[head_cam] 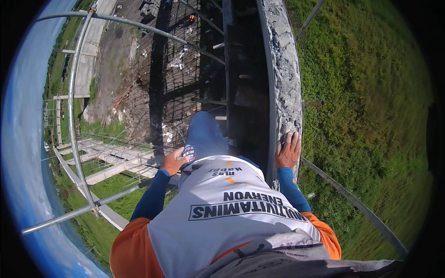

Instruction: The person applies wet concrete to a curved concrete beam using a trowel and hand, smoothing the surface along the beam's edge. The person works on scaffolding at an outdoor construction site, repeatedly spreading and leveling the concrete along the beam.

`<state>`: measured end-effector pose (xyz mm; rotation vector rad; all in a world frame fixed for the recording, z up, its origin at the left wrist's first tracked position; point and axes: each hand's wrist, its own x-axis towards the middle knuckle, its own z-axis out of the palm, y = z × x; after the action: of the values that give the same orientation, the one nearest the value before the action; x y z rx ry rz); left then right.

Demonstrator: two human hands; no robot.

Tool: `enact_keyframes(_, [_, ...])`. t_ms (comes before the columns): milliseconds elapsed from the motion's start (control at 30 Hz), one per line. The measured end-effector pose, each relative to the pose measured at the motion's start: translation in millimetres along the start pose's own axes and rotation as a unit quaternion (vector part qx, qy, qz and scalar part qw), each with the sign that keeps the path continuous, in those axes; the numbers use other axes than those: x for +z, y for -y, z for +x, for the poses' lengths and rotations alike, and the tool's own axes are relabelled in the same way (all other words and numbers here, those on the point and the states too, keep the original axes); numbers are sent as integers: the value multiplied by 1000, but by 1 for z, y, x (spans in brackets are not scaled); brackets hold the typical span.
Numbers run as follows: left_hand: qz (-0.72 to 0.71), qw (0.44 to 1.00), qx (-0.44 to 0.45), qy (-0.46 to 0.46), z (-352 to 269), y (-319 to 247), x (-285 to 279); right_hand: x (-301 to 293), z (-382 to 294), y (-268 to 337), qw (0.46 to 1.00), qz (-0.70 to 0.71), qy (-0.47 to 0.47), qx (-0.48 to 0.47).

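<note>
My right hand [289,150] lies with spread fingers on the rough top of a concrete beam or wall [286,69] that runs up the view. My left hand [175,161] is at my hip, its fingers curled beside a small patterned cloth or glove [189,153]; whether it grips this cannot be told. One leg in blue trousers [205,133] reaches forward over the drop. My arms have blue sleeves, and a white and orange shirt with printing covers my trunk.
Galvanized scaffold pipes [73,87] cross on the left. Another pipe [358,205] slants on the right above tall grass. Far below lie rubble ground [139,93] with debris, and concrete beams [111,170]. A narrow upright or rail [227,69] stands beside the dark gap.
</note>
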<state>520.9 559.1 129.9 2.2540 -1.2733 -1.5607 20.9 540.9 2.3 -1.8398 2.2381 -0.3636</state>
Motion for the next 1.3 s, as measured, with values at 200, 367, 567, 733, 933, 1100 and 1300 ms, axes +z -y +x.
enact_keyframes(200, [192,965,129,-124,-12,-29,2,1,-1,0,1000,-13,13,6])
enact_keyframes(367, [196,967,144,-81,-6,-49,6,4,-2,0,1000,-16,16,13])
enact_keyframes(567, [248,939,195,-138,8,-74,10,1,-1,0,1000,-14,14,12])
enact_keyframes(733, [278,919,192,-205,30,-87,-1,0,-1,0,1000,-3,0,5])
enact_keyframes(933, [105,973,106,-177,52,-84,-21,-2,-3,1,1000,0,8,11])
enact_keyframes(1100, [106,969,36,-218,60,-65,-24,-8,-2,2,1000,11,19,20])
enact_keyframes(1300, [218,930,-6,-294,64,-13,-24,-7,-4,4,1000,14,-17,6])
